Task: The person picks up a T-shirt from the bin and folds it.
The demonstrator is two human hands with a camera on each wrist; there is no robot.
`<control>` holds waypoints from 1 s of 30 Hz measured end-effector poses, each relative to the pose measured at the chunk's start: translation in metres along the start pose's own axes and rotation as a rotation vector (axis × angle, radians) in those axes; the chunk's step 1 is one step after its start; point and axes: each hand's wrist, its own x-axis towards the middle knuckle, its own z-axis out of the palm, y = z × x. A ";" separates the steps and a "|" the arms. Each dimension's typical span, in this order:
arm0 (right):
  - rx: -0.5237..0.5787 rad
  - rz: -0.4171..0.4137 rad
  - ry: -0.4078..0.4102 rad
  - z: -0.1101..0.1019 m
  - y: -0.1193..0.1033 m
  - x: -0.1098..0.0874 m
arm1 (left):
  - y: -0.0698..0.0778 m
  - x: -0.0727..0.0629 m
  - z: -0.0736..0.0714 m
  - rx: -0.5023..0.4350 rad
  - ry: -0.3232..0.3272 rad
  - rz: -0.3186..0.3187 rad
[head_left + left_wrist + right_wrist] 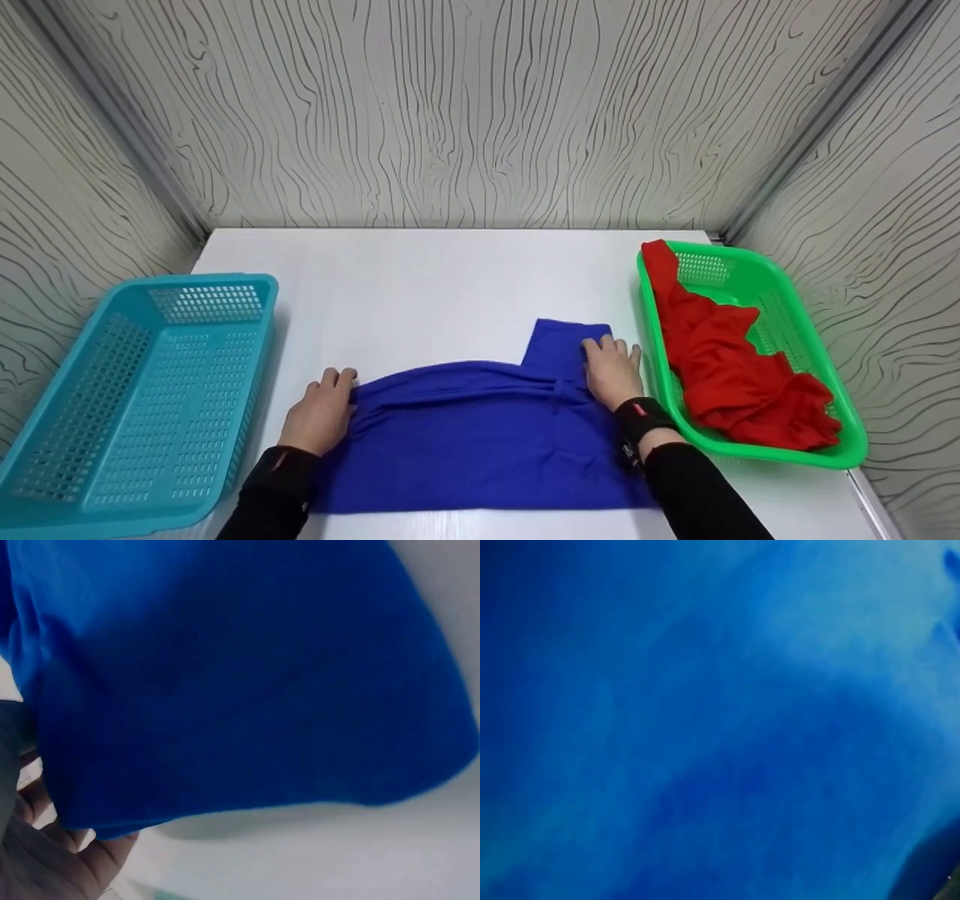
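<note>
A blue T-shirt [465,435] lies folded across the white table, its short sleeve [559,345] pointing away from me at the upper right. At the shirt's left end my left hand [319,412] pinches the corner; the left wrist view shows its fingers [109,859] curled at the cloth's edge. My right hand [613,371] grips the shirt beside the sleeve, at the right end, with its fingertips partly spread. Blue cloth [705,727] fills nearly all of the right wrist view, so the right fingers' contact is hidden there.
A turquoise plastic basket [259,367] with no cloth in it stands on the left. On the right, close to my right hand, a green basket [787,289] holds a crumpled red garment [720,360]. Patterned wall panels [465,112] enclose the table [420,292] behind and on both sides.
</note>
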 end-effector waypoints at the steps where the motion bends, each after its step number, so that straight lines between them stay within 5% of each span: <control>1: 0.009 -0.008 0.011 0.000 0.002 0.001 | 0.000 0.000 0.000 -0.001 -0.001 -0.001; 5: 0.050 -0.009 0.000 -0.003 0.005 0.004 | 0.000 0.001 -0.002 0.034 0.015 0.042; 12: -0.031 0.026 -0.041 -0.014 -0.003 0.010 | 0.001 0.006 -0.008 0.076 0.034 0.115; 21: 0.160 -0.023 -0.109 -0.038 0.000 0.027 | 0.006 0.022 -0.026 -0.119 -0.086 -0.037; 23: 0.194 -0.023 -0.080 -0.046 0.000 0.033 | 0.006 0.028 -0.032 -0.111 -0.058 -0.038; 30: 0.205 0.021 0.019 -0.080 -0.006 0.055 | 0.007 0.047 -0.053 -0.098 0.199 0.014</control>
